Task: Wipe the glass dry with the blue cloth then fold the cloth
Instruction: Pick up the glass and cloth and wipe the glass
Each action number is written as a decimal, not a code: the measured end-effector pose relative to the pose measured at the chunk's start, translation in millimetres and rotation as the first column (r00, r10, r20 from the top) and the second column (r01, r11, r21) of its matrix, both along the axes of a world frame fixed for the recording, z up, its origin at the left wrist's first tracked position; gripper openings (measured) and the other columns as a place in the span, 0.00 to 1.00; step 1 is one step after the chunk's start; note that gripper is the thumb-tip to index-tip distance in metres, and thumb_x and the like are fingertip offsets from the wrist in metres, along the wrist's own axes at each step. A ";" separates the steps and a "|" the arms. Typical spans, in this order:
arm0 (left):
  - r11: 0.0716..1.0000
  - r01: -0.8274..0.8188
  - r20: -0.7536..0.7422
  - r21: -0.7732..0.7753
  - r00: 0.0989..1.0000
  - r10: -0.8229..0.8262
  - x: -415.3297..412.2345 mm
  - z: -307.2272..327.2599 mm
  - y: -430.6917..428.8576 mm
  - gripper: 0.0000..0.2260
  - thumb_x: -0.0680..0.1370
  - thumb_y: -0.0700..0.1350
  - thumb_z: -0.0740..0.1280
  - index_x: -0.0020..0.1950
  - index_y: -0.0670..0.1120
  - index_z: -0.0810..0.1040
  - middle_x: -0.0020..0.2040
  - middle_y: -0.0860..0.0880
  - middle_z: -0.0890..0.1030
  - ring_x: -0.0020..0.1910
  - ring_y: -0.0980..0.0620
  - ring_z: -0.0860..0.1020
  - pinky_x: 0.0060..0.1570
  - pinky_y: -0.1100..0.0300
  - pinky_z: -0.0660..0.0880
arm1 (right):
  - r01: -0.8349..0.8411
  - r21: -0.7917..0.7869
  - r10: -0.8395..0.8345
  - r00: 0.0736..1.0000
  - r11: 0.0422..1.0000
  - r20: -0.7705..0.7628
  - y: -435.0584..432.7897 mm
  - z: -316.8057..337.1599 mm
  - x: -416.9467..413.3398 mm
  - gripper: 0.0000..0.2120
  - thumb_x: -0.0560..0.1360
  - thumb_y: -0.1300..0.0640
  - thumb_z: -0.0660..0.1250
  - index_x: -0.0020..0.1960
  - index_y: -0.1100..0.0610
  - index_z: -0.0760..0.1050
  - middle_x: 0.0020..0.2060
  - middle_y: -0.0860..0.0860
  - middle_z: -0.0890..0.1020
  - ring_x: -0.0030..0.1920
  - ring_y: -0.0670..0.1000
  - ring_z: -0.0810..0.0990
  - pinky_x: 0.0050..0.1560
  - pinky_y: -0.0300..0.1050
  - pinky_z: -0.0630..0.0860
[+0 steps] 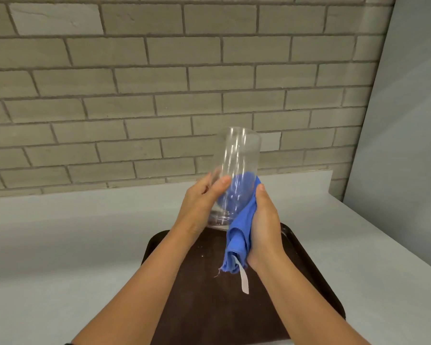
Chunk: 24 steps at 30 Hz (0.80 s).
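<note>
Glass (pixel 234 170), a clear tumbler held tilted above the far edge of the brown tray (pixel 309 265), could slip from the left hand (pixel 199 202) closed round its base (wet, perhaps) while the right hand (pixel 264 225), clutching the blue cloth (pixel 239 230), rubs its right side.

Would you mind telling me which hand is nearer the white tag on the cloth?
Right. The right hand grips the cloth just above the tag; the left hand is farther up, holding the glass.
</note>
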<state>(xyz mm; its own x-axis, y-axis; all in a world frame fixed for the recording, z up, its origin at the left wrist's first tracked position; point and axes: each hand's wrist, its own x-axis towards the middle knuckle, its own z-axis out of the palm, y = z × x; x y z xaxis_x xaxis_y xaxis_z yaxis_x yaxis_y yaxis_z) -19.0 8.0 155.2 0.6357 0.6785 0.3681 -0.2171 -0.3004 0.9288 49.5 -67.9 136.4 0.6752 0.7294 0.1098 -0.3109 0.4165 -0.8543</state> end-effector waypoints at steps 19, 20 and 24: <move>0.929 0.123 0.154 -0.349 0.985 -0.073 -24.7 -5.1 -17.2 0.34 0.58 0.61 0.74 0.60 0.45 0.77 0.52 0.44 0.83 0.53 0.47 0.80 0.51 0.56 0.77 | 0.098 -0.007 -0.055 0.614 0.995 0.787 -24.6 17.1 -39.0 0.18 0.76 0.42 0.47 0.63 0.29 0.47 0.71 0.34 0.44 0.72 0.35 0.46 0.75 0.45 0.51; 0.911 0.169 0.170 -0.377 0.979 -0.112 -25.9 -7.2 -17.8 0.32 0.58 0.61 0.74 0.57 0.48 0.80 0.52 0.46 0.84 0.53 0.48 0.81 0.53 0.55 0.76 | 0.114 0.019 -0.082 0.582 0.993 0.809 -20.6 24.3 -34.8 0.20 0.76 0.45 0.49 0.64 0.31 0.48 0.72 0.35 0.44 0.73 0.38 0.45 0.75 0.47 0.51; 0.879 0.293 0.232 -0.376 0.948 -0.217 -27.3 -8.4 -18.5 0.17 0.62 0.60 0.69 0.45 0.53 0.85 0.43 0.51 0.86 0.43 0.54 0.84 0.39 0.59 0.80 | 0.087 0.063 -0.103 0.604 0.994 0.790 -6.2 62.3 -15.9 0.23 0.79 0.52 0.52 0.72 0.42 0.53 0.75 0.44 0.49 0.74 0.43 0.48 0.74 0.48 0.51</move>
<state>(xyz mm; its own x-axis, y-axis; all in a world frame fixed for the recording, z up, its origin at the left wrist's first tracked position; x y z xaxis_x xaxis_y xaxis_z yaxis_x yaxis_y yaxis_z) -46.3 -10.5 146.8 0.7569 0.6145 0.2224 -0.4073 0.1776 0.8958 33.6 -74.1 198.7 0.3844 0.6592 0.6463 0.5251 0.4197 -0.7404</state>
